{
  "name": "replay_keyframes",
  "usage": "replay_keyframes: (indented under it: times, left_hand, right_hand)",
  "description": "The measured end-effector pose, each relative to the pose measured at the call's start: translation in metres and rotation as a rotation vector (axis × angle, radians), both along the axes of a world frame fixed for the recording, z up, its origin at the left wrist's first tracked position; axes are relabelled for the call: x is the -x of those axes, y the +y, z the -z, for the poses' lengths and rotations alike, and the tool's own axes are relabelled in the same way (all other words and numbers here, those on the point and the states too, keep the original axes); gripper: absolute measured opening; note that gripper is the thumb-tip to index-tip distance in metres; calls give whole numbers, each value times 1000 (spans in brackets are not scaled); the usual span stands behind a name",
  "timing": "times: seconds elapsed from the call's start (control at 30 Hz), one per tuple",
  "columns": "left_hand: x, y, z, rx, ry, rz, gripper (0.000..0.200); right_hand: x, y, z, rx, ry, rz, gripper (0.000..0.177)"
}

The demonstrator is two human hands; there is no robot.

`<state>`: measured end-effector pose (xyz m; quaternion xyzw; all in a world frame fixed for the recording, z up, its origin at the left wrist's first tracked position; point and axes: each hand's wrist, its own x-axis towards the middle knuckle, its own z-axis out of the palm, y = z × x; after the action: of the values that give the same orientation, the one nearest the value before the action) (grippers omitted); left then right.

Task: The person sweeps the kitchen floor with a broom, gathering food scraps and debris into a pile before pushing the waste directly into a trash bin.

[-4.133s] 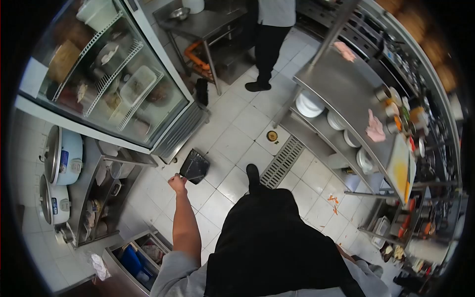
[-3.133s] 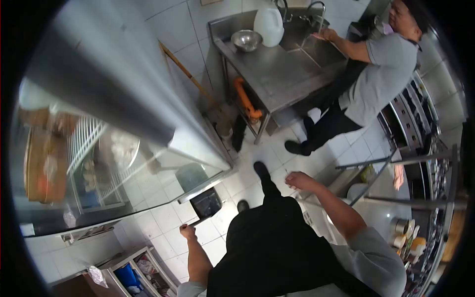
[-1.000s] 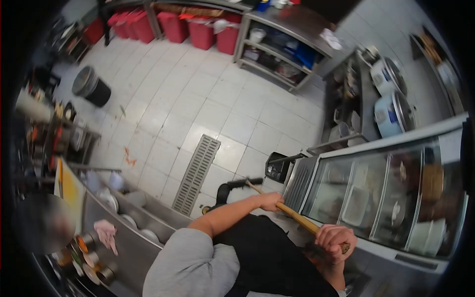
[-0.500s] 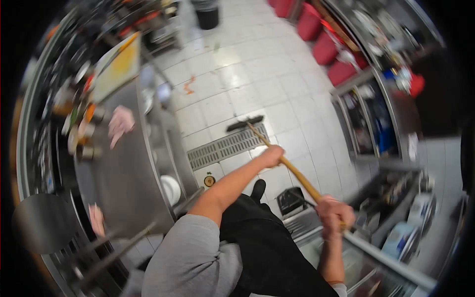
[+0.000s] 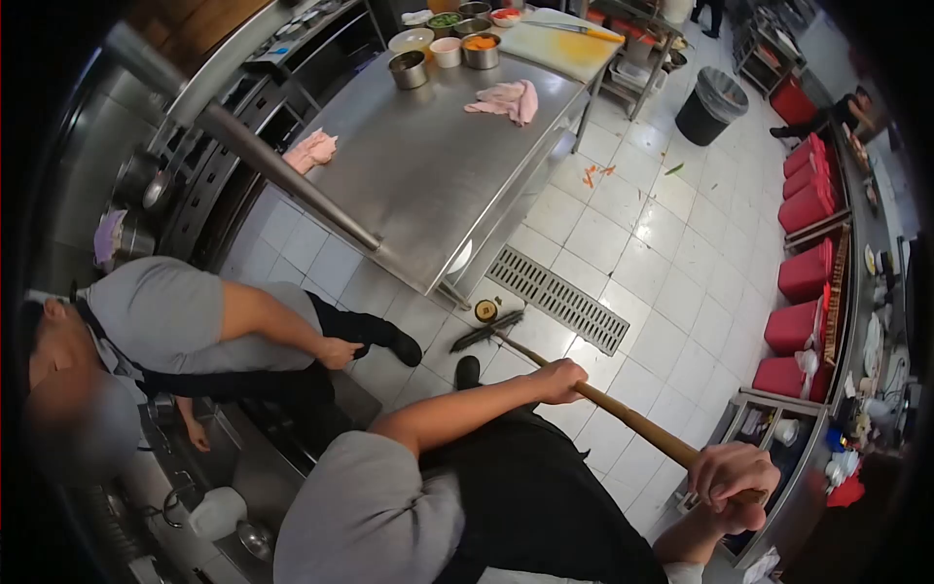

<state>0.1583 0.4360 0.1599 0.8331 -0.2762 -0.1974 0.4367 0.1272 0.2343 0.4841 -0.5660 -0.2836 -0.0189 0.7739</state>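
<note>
Both of my hands are closed around the wooden handle of a broom (image 5: 637, 425). My left hand (image 5: 559, 381) grips it partway down the shaft. Up at the handle's top end is my right hand (image 5: 732, 482), fingers wrapped around it. The broom's dark bristle head (image 5: 486, 333) rests on the white tiles, right beside a small round brass-coloured drain cover (image 5: 485, 310). Just past it lies a long slotted floor grate (image 5: 559, 298). Orange scraps (image 5: 595, 174) and a green scrap (image 5: 674, 168) are scattered farther off on the floor.
A steel table (image 5: 428, 165) holds cloths (image 5: 508, 101), metal pots and a cutting board (image 5: 559, 49). Close at left, a co-worker in a grey shirt (image 5: 161, 311) stands by a sink. A black bin (image 5: 712, 107) stands far back; red containers (image 5: 806, 268) line the right.
My view has turned left, bringing a co-worker into sight. The broom head has come from the grate's far side to its near side, closer to me. Both hands keep their grip.
</note>
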Motion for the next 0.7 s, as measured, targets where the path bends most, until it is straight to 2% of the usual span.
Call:
replay_keyframes:
  times: [0.07,0.13,0.2,0.27,0.37,0.57,0.6,0.7]
  left_hand:
    - [9,17,8,41,-64,-78,27]
    - [6,34,8,125,-134,-146,34]
    - [9,46,-8,182,-98,-192,42]
    - [6,47,-21,174,-59,-174,44]
    - [3,22,-20,234,-70,-103,45]
    - [-23,-32,-7,296,-152,-60,44]
    - [-28,-36,-6,233,-141,-63,44]
    - [-53,-42,-8,257,-179,-71,42]
  right_hand:
    - [-4,7,3,-33,32,-102,61]
    - [-8,35,-8,44,84,17,60]
    - [-15,48,-19,133,71,-151,61]
    - [-22,52,-22,128,-19,-373,49]
    - [-11,43,-25,150,-103,-409,55]
    - [-6,0,-23,191,-188,-431,43]
    - [-9,-2,-24,210,-177,-392,46]
    - [-25,-7,-26,234,-172,-360,54]
